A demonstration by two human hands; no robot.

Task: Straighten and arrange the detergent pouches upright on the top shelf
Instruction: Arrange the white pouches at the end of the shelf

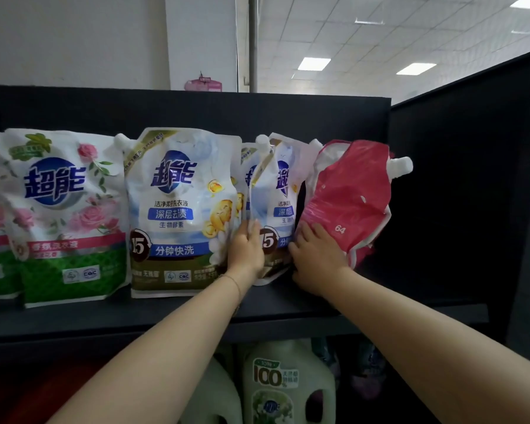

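Top shelf [380, 301]: room rightward | left hand [247, 250] flat, maybe on blue pouch [283, 206] | right hand [317, 258] flat on red pouch [352, 194]

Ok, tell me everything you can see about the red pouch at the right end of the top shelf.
The red pouch is a soft plastic-looking bag, crumpled and creased, with white edges and a white "64" low on its face. Its white cap sticks out at the upper right corner. It stands rightmost on the top shelf, tilted, not upright, beside the blue-and-white pouch. The right hand lies on its lower left part.
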